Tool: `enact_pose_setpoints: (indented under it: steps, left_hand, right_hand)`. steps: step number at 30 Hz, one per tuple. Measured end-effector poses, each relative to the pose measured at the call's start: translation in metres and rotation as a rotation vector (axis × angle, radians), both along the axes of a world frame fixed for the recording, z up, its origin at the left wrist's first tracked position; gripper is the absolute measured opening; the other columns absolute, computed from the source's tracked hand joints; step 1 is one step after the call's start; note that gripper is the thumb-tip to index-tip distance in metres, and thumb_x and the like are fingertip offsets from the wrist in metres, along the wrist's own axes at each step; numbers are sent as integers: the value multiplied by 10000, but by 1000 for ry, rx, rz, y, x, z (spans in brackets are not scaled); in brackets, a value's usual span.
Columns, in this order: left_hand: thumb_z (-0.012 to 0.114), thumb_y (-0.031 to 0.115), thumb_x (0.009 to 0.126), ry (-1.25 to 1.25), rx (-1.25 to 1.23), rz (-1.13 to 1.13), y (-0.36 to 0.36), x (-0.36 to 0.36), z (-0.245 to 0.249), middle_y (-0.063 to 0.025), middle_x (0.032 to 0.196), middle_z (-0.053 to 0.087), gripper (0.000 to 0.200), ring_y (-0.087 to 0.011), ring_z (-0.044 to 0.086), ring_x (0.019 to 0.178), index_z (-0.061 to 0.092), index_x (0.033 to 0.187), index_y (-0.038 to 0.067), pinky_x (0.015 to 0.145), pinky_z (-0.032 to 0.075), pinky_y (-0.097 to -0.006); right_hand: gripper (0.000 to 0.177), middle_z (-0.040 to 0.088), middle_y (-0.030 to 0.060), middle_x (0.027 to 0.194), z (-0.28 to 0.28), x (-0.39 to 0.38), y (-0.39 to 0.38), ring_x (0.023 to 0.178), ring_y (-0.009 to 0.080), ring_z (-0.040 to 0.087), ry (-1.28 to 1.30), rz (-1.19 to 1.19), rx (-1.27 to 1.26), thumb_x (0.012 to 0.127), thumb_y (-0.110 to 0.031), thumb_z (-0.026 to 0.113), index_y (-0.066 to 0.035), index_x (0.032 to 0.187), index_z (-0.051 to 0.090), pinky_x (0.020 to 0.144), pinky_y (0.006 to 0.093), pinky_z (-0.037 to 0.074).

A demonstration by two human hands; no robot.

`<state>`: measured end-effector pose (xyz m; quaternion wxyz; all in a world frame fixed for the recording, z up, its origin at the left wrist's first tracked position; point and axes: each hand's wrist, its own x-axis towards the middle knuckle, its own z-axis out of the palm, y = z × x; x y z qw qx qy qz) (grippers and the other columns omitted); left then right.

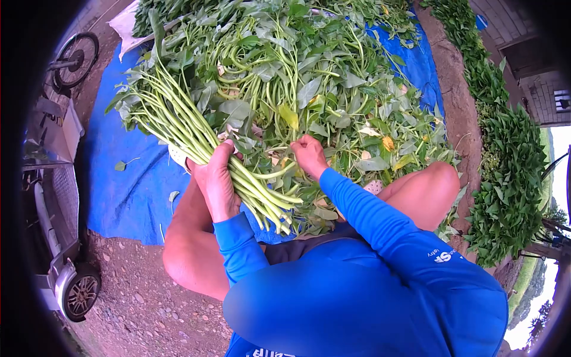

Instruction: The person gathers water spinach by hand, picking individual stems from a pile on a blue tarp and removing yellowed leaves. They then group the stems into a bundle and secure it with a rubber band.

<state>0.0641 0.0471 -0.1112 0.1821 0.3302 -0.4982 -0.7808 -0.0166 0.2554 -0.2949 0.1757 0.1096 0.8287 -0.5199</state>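
Note:
My left hand (215, 178) is wrapped round a thick bundle of long green stems (184, 122). The bundle's leafy ends point to the upper left and its bare stem ends to the lower right. To the right of the bundle, my right hand (309, 156) is closed, with its fingertips pinched over the leaf pile; what they hold, if anything, is too small to make out. In front of both hands lies a large heap of leafy green stems (267, 77) with some yellow leaves, on a blue tarp (128, 196).
Bundled leafy greens (505, 172) line a ledge along the right side. At the left stand a wheeled metal vehicle (62, 196) and a bicycle wheel (76, 59). Gravelly ground (137, 285) shows at the lower left. A white sack (126, 27) lies at the upper left.

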Motion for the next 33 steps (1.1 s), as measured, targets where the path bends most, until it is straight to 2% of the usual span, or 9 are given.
enact_pose_setpoints:
  steps: [2, 6, 10, 13, 19, 20, 22, 25, 33]
  left_hand:
    - [782, 125, 928, 20, 62, -44, 1, 2, 5, -50, 887, 669, 301, -159, 663, 695, 631, 1155, -3, 614, 571, -288]
    - [784, 100, 903, -25, 114, -146, 8, -2, -1, -69, 911, 678, 283, -162, 674, 702, 641, 1128, 4, 635, 563, -283]
    - [790, 125, 912, -39, 152, -233, 18, -4, -8, -60, 854, 673, 254, -158, 677, 671, 648, 1086, 4, 597, 571, -289]
    - [795, 143, 918, -30, 146, -240, 22, -2, -5, -55, 863, 674, 269, -155, 671, 667, 653, 1097, 3, 595, 576, -288]
    - [788, 125, 912, -10, 135, -225, 24, -2, 0, -71, 850, 680, 249, -159, 667, 663, 657, 1072, -13, 578, 592, -314]
    - [788, 127, 912, -22, 135, -231, 24, -2, 1, -70, 847, 680, 247, -160, 669, 664, 659, 1069, -13, 581, 591, -312]
    - [786, 133, 914, -22, 133, -253, 23, -2, 1, -69, 842, 680, 245, -161, 671, 666, 663, 1068, -12, 585, 586, -306]
    - [782, 146, 919, -8, 130, -252, 22, 2, -1, -62, 840, 681, 253, -162, 677, 671, 673, 1081, -15, 594, 572, -290]
    - [802, 154, 913, -12, 187, -294, 20, -1, -19, -49, 853, 681, 251, -159, 680, 673, 676, 1089, 28, 614, 580, -288]
  right_hand:
    - [226, 790, 66, 1009, 37, 4, 32, 935, 208, 736, -39, 10, -309, 1000, -225, 754, -44, 1135, 754, 856, 358, 572]
    - [206, 731, -34, 1062, 157, -1, 85, 906, 58, 667, -252, -53, -561, 1060, -215, 737, -110, 1236, 720, 739, 270, 535]
    - [568, 732, 47, 1146, 186, -25, 127, 971, 123, 700, -312, 58, 9, 1017, -261, 763, -27, 1508, 599, 784, 304, 550]
    - [638, 745, 85, 1150, 197, -54, 164, 951, 174, 715, 80, 327, 515, 1008, -253, 765, 29, 1539, 552, 820, 324, 564]
    - [573, 767, 72, 1145, 297, -80, 196, 1019, 186, 695, -58, 416, -39, 1018, -191, 745, 32, 1519, 582, 908, 349, 556]
    - [460, 746, 10, 1082, 297, -77, 195, 974, 132, 664, -127, 589, 321, 1037, -179, 702, -10, 1462, 658, 871, 312, 553]
    - [374, 731, -16, 1049, 313, -85, 198, 938, 70, 636, -209, 658, 450, 1048, -181, 675, -51, 1396, 714, 801, 279, 537]
    - [246, 743, -23, 1003, 370, -85, 207, 809, 25, 614, -69, 267, -81, 1023, -124, 665, -43, 1242, 742, 644, 223, 474]
    - [256, 742, 44, 1044, 407, -68, 239, 830, 91, 693, -8, 321, -180, 954, -92, 699, -19, 1199, 696, 714, 248, 549]
